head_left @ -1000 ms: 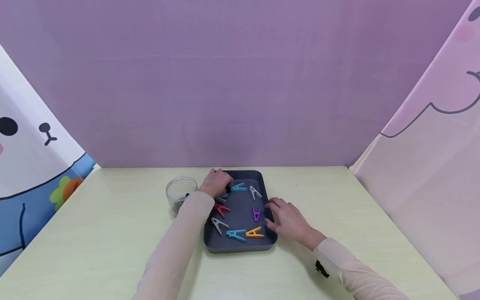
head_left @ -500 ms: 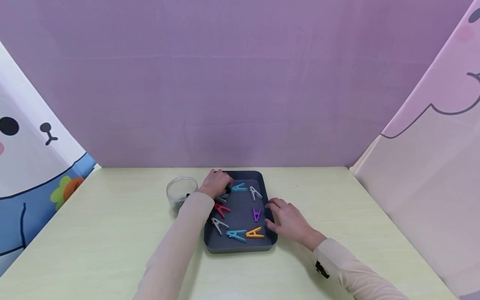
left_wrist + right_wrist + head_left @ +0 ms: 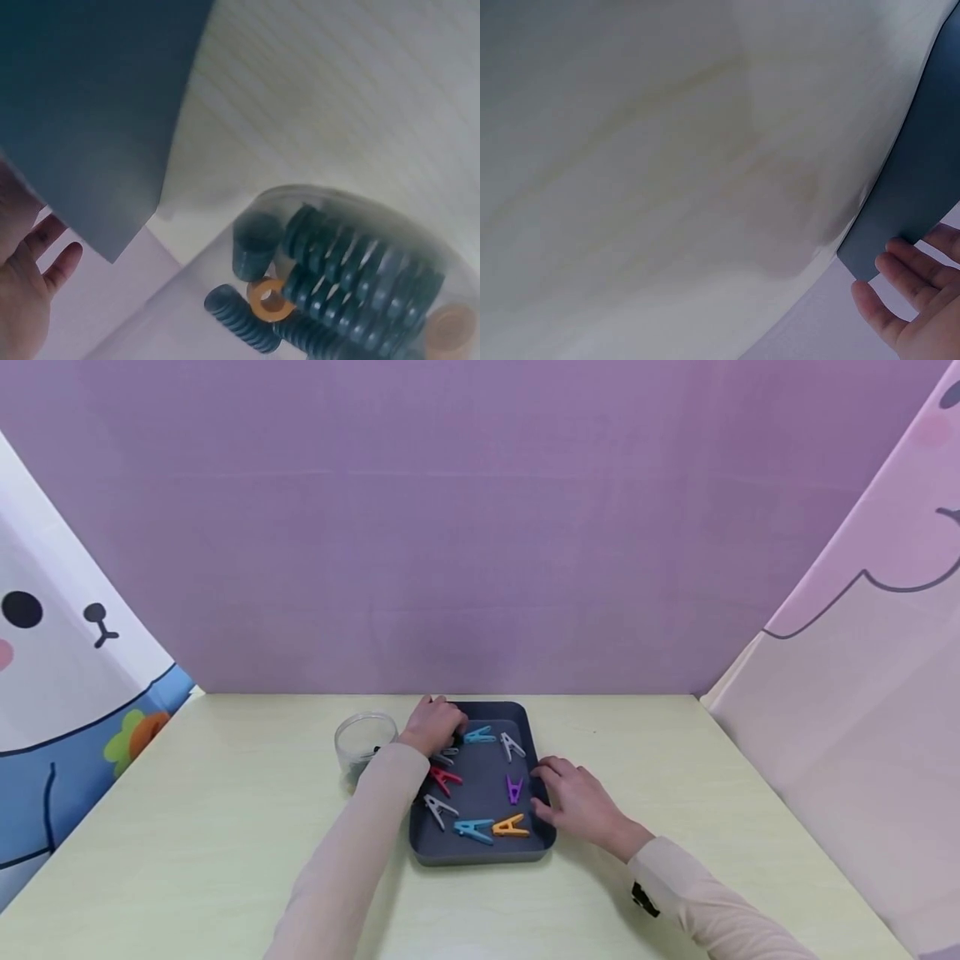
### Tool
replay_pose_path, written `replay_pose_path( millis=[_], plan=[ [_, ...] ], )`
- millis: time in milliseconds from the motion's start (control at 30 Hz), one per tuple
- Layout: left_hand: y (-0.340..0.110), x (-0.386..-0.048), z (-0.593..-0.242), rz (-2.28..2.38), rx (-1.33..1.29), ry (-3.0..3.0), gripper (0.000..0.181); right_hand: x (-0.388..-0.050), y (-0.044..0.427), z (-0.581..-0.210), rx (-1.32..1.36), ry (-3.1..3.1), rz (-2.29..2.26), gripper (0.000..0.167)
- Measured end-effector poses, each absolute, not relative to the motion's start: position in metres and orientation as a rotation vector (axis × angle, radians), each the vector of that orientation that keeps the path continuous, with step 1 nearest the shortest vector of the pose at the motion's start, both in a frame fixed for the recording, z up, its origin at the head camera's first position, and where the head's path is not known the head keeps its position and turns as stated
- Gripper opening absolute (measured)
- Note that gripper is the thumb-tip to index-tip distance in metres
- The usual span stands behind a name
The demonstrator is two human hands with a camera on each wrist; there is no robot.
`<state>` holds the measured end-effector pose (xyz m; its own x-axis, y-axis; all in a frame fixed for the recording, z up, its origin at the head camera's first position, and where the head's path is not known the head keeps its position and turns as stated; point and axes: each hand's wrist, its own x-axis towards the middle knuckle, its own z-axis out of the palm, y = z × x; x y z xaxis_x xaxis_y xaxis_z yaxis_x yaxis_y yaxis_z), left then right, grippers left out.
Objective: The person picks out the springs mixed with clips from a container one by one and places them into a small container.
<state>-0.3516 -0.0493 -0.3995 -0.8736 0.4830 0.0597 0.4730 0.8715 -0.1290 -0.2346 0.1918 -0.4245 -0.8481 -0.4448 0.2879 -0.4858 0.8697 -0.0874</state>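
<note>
A dark grey tray [image 3: 480,860] holds several plastic clothespins along its sides. My left hand [image 3: 433,725] reaches over the tray's far left corner, fingers bent down inside. A small black thing shows beside those fingertips, and what they touch is hidden. Below that hand lie a grey clothespin [image 3: 442,758], a red clothespin [image 3: 446,779] and a white clothespin [image 3: 439,811]. My right hand [image 3: 581,802] rests at the tray's right side, its fingers loosely bent against the wall, as the right wrist view also shows. Closest to it inside is a purple clothespin [image 3: 513,789].
Left of the tray stands a clear round jar [image 3: 366,735]; in the left wrist view it holds dark green ridged pieces [image 3: 360,262] and an orange ring [image 3: 270,300]. A blue clothespin [image 3: 474,831] and an orange clothespin [image 3: 511,827] lie at the tray's near end.
</note>
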Motion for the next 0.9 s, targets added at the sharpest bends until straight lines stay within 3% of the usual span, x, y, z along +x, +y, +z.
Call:
replay_pose_path(
  millis=[900],
  plan=[
    [-0.046, -0.340, -0.351, 0.229, -0.897, -2.798, 0.007, -0.239, 0.194, -0.423, 0.702, -2.793, 0.216, 0.042]
  ],
)
